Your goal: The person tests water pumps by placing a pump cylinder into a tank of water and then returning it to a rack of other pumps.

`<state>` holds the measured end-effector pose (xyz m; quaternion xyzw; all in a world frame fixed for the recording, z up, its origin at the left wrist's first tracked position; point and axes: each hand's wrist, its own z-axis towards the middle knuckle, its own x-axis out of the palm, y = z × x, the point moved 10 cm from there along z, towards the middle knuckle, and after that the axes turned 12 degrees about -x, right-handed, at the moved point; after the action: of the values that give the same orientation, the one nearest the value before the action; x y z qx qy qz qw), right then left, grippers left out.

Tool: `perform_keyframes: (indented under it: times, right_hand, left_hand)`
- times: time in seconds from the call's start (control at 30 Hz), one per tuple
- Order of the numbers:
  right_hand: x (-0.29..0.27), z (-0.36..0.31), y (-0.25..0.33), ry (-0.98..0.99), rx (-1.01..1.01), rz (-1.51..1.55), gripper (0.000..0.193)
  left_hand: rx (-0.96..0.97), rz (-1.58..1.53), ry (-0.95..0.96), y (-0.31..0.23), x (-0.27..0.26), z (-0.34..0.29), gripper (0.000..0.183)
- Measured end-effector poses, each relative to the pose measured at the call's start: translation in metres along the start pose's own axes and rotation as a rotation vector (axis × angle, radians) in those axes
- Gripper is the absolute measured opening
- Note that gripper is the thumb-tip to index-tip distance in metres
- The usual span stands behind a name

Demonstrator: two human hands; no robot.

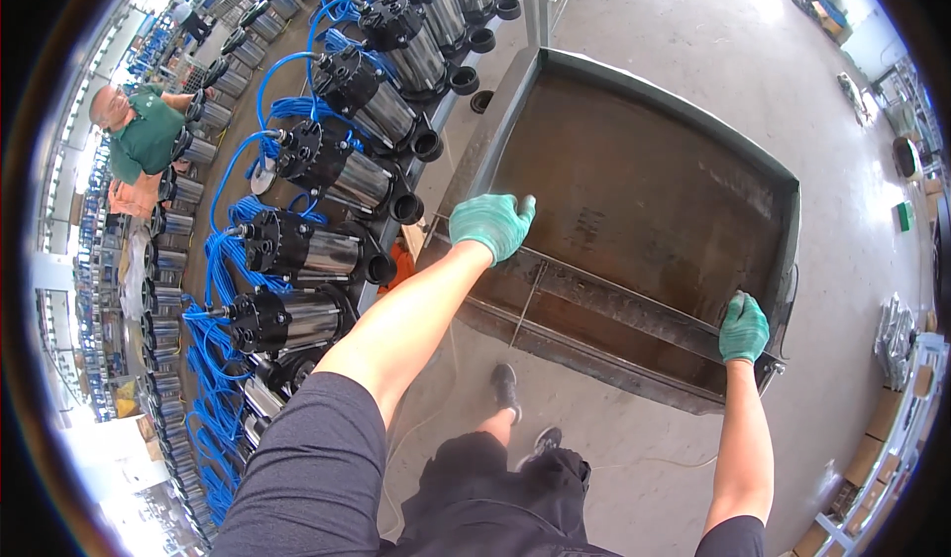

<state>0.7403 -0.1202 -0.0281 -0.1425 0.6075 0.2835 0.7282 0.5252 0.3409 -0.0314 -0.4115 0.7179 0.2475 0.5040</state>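
Observation:
A wide, shallow metal tank (669,103) with raised walls stands before me, its inside brown and stained. Along its near side runs a metal crossbar (626,297). My left hand (491,226), in a green glove, is closed around the bar's left end, thumb sticking up. Near the right wall, my right hand (743,329), also gloved in green, has its fingers curled over the bar's other end. Both palms face down, so the exact grip under the fingers is hidden.
Left of the tank stands a row of steel and black submersible pumps (332,172) with coiled blue cables (226,260). Beyond it, a person in a green shirt (149,133) is beside more pumps. Shelving with cardboard boxes (889,403) lines the right. A thin cord (649,461) crosses the floor.

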Motion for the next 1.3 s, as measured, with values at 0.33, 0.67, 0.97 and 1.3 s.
perform_keyframes:
  times: [0.33,0.67,0.97,1.3]
  right_hand:
    - [-0.005,0.000,0.000,0.002,-0.060,0.018,0.037]
    - [-0.002,-0.012,0.007,-0.026,-0.084,0.060,0.037]
    - [0.026,-0.013,-0.004,0.183,-0.032,0.011,0.046]
    - [0.018,-0.006,0.000,0.243,-0.014,-0.318,0.042]
  left_hand:
    - [0.002,-0.024,-0.016,-0.003,0.007,-0.006,0.056]
    - [-0.033,-0.080,-0.040,0.014,0.003,-0.024,0.054]
    - [-0.005,-0.156,0.056,0.023,0.003,-0.024,0.056]
    - [0.185,-1.203,-0.624,0.126,-0.102,-0.124,0.016]
